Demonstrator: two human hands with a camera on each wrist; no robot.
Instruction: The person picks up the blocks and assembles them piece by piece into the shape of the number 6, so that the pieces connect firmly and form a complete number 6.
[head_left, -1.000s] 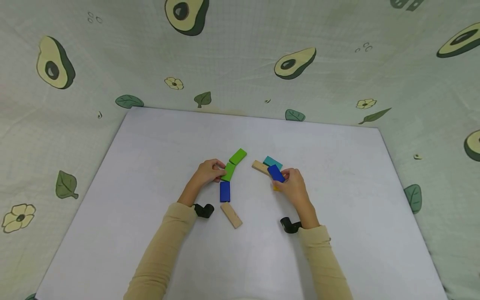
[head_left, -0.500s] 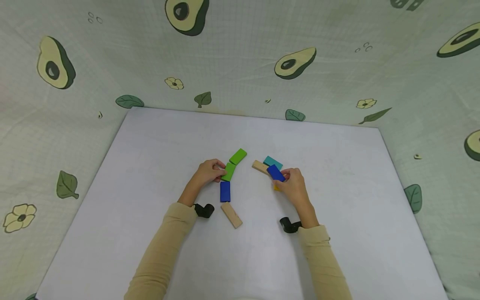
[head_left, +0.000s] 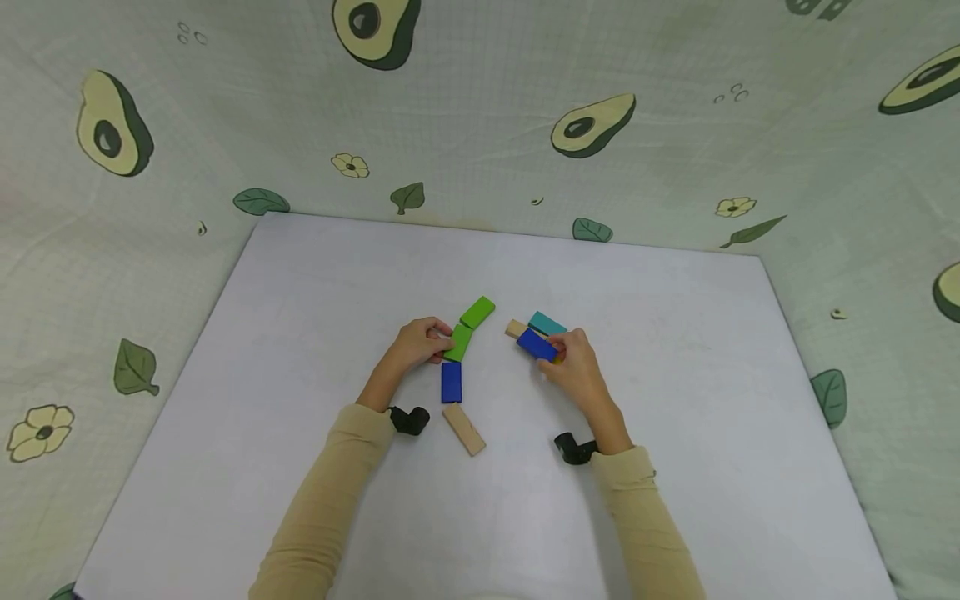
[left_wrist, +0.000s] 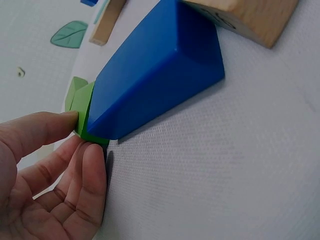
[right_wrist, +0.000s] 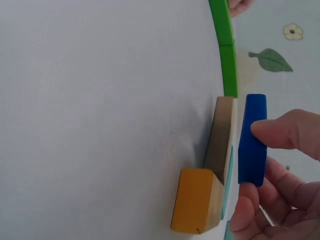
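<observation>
My right hand (head_left: pixel 579 373) pinches a blue block (head_left: pixel 537 344) between thumb and fingers. In the right wrist view this blue block (right_wrist: pixel 253 140) appears raised above a natural wood block (right_wrist: pixel 218 137), a teal block (right_wrist: pixel 227 185) and an orange-yellow block (right_wrist: pixel 192 200). My left hand (head_left: pixel 415 343) holds the left side of a green block (head_left: pixel 457 342), thumb and fingertips against it. Beyond it lies a second green block (head_left: pixel 477 312). Towards me, a blue block (head_left: pixel 452 382) and a plain wood block (head_left: pixel 464 429) continue the curved row.
The blocks lie on a white tabletop (head_left: pixel 315 283). Behind and at the sides hangs a pale cloth (head_left: pixel 480 108) with avocado and leaf prints. Black wrist cameras, left (head_left: pixel 409 421) and right (head_left: pixel 574 448), sit close above the table.
My right hand has moved a little left and turned its blue block flatter across, so it covers more of the wood block. The left hand has stayed at the green block.
</observation>
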